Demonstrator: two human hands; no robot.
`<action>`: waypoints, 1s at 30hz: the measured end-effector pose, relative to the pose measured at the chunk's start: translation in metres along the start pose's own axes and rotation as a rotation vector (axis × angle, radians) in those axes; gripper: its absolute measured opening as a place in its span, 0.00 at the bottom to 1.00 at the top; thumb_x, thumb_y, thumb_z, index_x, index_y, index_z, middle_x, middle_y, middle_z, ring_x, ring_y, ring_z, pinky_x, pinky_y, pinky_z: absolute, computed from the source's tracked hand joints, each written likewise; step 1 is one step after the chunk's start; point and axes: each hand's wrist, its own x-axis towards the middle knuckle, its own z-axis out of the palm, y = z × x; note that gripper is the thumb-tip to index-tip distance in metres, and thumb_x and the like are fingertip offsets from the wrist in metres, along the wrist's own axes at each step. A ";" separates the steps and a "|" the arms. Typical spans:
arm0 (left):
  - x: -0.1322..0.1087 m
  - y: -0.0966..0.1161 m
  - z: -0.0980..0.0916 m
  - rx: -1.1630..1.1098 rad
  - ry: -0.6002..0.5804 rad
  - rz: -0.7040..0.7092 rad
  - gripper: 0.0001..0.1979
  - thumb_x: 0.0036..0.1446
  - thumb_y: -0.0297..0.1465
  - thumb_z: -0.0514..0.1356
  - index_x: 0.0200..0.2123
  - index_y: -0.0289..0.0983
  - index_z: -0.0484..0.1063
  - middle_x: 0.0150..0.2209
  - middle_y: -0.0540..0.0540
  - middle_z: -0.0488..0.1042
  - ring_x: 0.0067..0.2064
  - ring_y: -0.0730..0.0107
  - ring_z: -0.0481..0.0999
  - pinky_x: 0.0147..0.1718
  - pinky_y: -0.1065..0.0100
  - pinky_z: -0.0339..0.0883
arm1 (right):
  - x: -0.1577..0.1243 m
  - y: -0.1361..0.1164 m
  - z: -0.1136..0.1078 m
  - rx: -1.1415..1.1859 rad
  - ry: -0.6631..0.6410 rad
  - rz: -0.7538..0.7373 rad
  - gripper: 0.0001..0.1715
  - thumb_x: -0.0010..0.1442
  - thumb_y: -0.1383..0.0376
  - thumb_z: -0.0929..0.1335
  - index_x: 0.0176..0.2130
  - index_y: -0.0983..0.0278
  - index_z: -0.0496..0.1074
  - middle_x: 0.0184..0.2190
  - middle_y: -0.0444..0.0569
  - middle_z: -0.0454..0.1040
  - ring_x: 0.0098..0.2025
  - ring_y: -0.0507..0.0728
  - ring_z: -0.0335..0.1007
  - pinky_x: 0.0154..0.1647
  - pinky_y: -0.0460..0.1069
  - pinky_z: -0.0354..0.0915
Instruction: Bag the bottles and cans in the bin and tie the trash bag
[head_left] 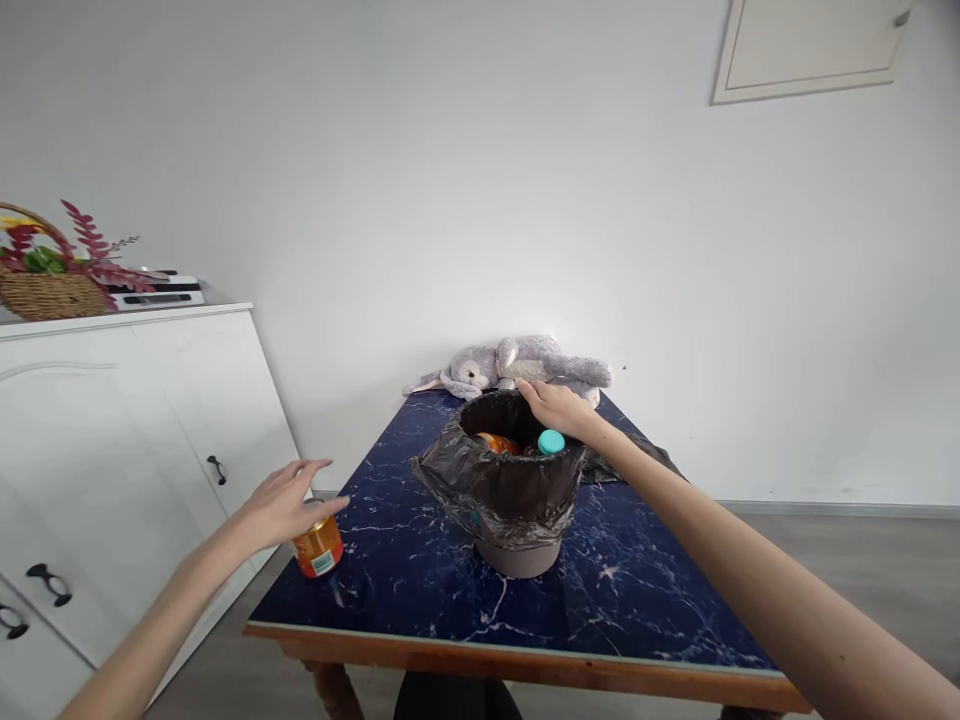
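A small bin (517,556) lined with a dark plastic bag (502,490) stands in the middle of the blue marble table (420,580). Inside it I see an orange item (496,442) and a teal round cap (551,442). My right hand (555,406) rests on the bin's far rim, fingers curled over the bag's edge beside the teal cap. My left hand (283,503) hovers with fingers spread over an orange can (318,548) that stands at the table's left edge, touching or just above its top.
A grey plush toy (517,368) lies at the table's far end against the wall. A white cabinet (112,450) stands to the left, with a wicker flower basket (49,290) on top. The table's wooden front edge (525,665) is close to me.
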 end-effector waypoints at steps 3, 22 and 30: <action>-0.011 -0.029 0.029 -0.035 -0.079 -0.040 0.49 0.50 0.62 0.61 0.67 0.36 0.71 0.66 0.27 0.74 0.61 0.32 0.79 0.50 0.50 0.77 | 0.001 0.001 0.001 0.006 -0.006 0.004 0.23 0.74 0.51 0.70 0.59 0.63 0.75 0.59 0.55 0.76 0.58 0.63 0.76 0.61 0.65 0.72; -0.005 0.210 -0.076 -0.662 0.445 0.471 0.28 0.58 0.46 0.73 0.57 0.43 0.72 0.55 0.41 0.82 0.52 0.52 0.83 0.51 0.54 0.77 | 0.008 0.012 -0.002 0.419 0.102 -0.003 0.22 0.74 0.51 0.70 0.58 0.62 0.76 0.61 0.55 0.75 0.60 0.64 0.74 0.63 0.65 0.70; 0.022 0.224 -0.040 -0.569 0.246 0.645 0.36 0.66 0.49 0.67 0.73 0.49 0.62 0.72 0.39 0.69 0.70 0.44 0.71 0.67 0.44 0.65 | -0.034 0.057 0.000 0.814 0.160 0.046 0.32 0.76 0.41 0.60 0.57 0.61 0.76 0.60 0.56 0.78 0.63 0.65 0.74 0.68 0.62 0.66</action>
